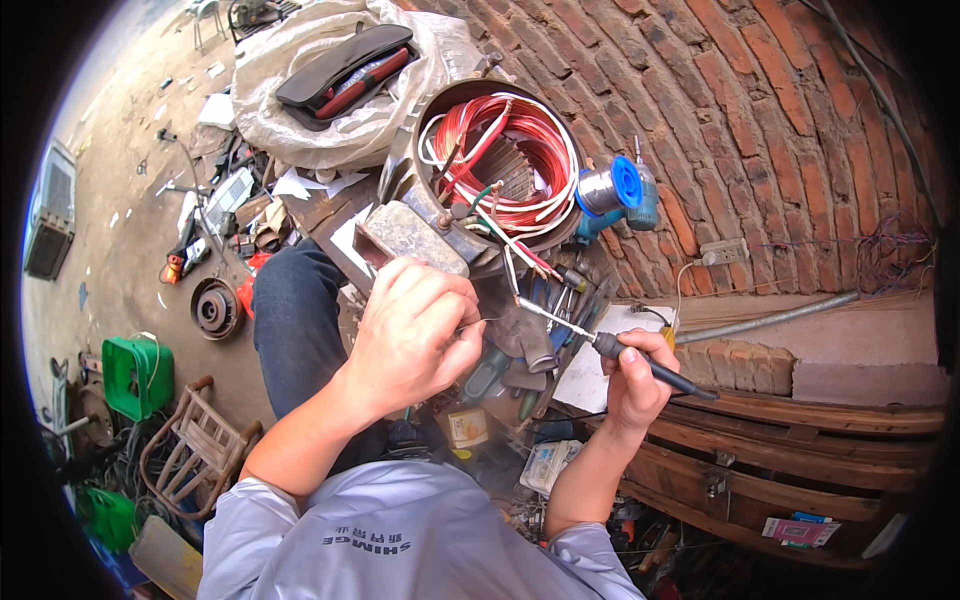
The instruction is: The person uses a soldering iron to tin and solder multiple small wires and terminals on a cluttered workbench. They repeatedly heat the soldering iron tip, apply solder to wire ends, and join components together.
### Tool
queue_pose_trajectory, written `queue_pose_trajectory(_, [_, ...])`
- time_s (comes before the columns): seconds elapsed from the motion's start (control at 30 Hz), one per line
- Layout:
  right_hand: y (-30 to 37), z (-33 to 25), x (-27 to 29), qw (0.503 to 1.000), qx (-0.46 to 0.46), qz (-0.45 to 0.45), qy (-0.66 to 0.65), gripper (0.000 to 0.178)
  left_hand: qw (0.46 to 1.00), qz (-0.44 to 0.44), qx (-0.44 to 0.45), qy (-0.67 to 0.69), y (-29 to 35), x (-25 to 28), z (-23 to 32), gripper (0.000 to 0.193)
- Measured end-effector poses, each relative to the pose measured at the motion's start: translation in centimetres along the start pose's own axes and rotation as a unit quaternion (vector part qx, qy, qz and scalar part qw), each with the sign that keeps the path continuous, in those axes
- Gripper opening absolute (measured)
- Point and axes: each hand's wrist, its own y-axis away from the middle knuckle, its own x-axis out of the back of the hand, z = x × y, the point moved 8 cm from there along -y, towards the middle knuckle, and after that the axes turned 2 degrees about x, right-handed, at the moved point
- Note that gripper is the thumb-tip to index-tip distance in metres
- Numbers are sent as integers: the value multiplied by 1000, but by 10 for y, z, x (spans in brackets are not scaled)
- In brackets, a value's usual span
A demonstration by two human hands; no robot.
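My right hand point(640, 382) grips the black handle of a soldering iron point(607, 345). The iron's metal tip touches or nearly touches the end of a lead that hangs from a motor stator point(548, 195) wound with red wire. Between the thumb and fingers of my left hand point(415, 325) is a thin wire point(484, 320), its free end pointing toward the iron. A grey metal box point(412, 235), partly behind my left hand, sits against the stator. Red, white and green leads point(500, 220) come out of the windings. A solder spool point(600, 190) with a blue flange stands on the right.
A brick wall point(690, 130) rises at the right, with a socket point(723, 251) low on it. Behind the stator, a white sack point(270, 110) carries a dark case point(345, 75). Hand tools point(560, 300) lie nearby. Wooden planks point(770, 450) fill the lower right.
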Motion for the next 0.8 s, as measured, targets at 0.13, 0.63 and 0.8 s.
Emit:
queue_pose_trajectory(0.13, [-1, 3, 1, 1000, -11, 4, -15, 25, 1000, 1, 0, -2, 0, 0, 0, 19])
queue_pose_trajectory(0.63, [-4, -1, 1, 1000, 11, -20, -5, 27, 1000, 21, 0, -4, -4, 1, 3, 20])
queue_pose_trajectory(0.8, [-4, 1, 2, 1000, 6, -19, -6, 26, 1000, 26, -1, -15, -3, 1, 3, 20])
